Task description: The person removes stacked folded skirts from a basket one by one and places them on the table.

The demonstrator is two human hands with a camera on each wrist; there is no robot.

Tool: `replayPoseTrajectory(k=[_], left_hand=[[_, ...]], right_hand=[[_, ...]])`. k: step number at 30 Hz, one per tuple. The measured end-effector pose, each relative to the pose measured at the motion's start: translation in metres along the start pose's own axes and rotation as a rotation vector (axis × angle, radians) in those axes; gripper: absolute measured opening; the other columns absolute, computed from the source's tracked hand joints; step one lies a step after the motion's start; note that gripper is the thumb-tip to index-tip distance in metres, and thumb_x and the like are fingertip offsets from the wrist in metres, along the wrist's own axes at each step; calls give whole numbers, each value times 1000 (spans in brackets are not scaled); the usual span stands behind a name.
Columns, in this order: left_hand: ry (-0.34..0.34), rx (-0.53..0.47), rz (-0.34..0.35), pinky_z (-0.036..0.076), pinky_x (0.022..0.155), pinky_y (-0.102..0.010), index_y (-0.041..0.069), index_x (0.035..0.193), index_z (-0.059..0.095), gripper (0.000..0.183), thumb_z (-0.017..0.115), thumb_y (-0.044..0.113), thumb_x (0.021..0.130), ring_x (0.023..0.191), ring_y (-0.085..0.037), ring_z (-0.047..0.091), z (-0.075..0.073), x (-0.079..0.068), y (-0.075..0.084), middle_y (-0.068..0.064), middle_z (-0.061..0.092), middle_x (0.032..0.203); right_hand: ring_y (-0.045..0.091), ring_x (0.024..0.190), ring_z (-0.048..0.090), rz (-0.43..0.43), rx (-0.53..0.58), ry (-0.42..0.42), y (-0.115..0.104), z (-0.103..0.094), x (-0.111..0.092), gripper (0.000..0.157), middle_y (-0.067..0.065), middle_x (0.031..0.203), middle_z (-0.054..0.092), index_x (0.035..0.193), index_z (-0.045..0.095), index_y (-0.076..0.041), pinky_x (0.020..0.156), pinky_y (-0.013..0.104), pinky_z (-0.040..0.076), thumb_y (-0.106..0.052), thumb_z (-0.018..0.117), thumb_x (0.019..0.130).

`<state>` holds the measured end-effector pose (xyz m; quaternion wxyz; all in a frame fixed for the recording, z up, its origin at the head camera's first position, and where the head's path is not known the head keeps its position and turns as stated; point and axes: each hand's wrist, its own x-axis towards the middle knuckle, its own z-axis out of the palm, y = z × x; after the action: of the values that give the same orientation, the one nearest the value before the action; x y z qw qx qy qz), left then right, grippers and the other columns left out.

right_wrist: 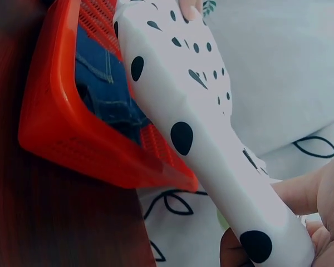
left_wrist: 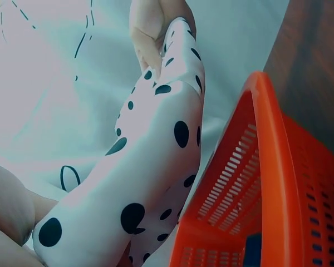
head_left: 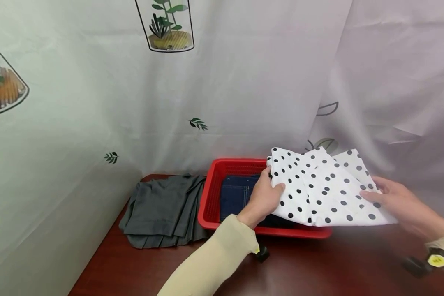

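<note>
The white cloth with dark dots is held in the air, its left part above the right part of the red basket and its right part beyond the basket's right end. The left hand grips its left edge, with the thumb on top. The right hand pinches the right side, the thumb above and the fingers behind; both wrist views show the cloth between the two hands.

In my judgement, the step in hand is to control this cloth and put its layers in order. For this it is good to keep both grips at the same height, because the cloth looks soft and probably sags in the middle if one side drops. The far edge is uneven and shows several corners, and on the far right a flap lies apart from the upper layer. Therefore, the right hand should best catch all layers together, not only the top one. A light pull outward can smooth the wrinkles, but a strong pull may open the folds.

It is also wise to keep the near edge above the basket's rim, so that it does not catch there or disturb the blue denim inside. The grey cloth lies on the bench, left of the basket, and needs no touch.
</note>
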<state>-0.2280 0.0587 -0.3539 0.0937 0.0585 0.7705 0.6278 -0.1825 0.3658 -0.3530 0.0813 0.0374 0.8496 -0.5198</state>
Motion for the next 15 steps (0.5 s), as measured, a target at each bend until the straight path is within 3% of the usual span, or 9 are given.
replayPoseTrajectory(k=[4, 12, 15], left_hand=[[-1, 4, -11, 53, 86, -36, 10, 158, 28, 65, 59, 12, 100, 86, -14, 65, 11, -4, -1, -7, 62, 117], [32, 27, -29, 46, 99, -35, 13, 157, 32, 67, 63, 13, 98, 108, -15, 59, 30, -10, -2, -8, 57, 134], [35, 26, -38, 48, 95, -34, 14, 157, 33, 68, 64, 13, 97, 103, -14, 60, 39, -12, -2, -7, 60, 128]], right_hand=[[17, 68, 71, 12, -25, 20, 6, -5, -7, 70, -5, 82, 71, 152, 9, 17, 61, 36, 58, -17, 51, 106], [19, 68, 71, 33, -77, 39, 21, -18, -13, 72, -3, 85, 70, 151, 7, 18, 60, 37, 58, -20, 49, 107], [19, 67, 70, 40, -109, 56, 27, -24, -17, 73, -4, 84, 69, 151, 7, 18, 60, 36, 58, -22, 50, 107]])
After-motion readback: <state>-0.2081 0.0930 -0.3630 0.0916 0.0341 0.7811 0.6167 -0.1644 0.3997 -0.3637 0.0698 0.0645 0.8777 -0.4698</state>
